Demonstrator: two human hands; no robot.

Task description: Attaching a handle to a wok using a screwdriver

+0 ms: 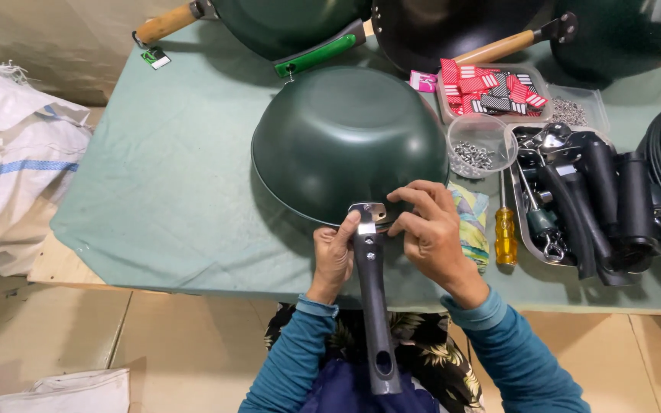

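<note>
— What have you got hold of?

— Your left hand (333,256) is clamped on the black handle (372,306), and your right hand (431,233) pinches its metal bracket (371,212) against the upturned green pan (346,138) on the table (170,191).

— Anything nearby?

— A yellow screwdriver (505,229) lies just right of your right hand.

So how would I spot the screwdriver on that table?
Start at the big green pan lying upside down mid-table. Just right of the person's right hand, beside a metal tray of black handles, lies the screwdriver. Its clear yellow grip is the only yellow thing there.
</note>
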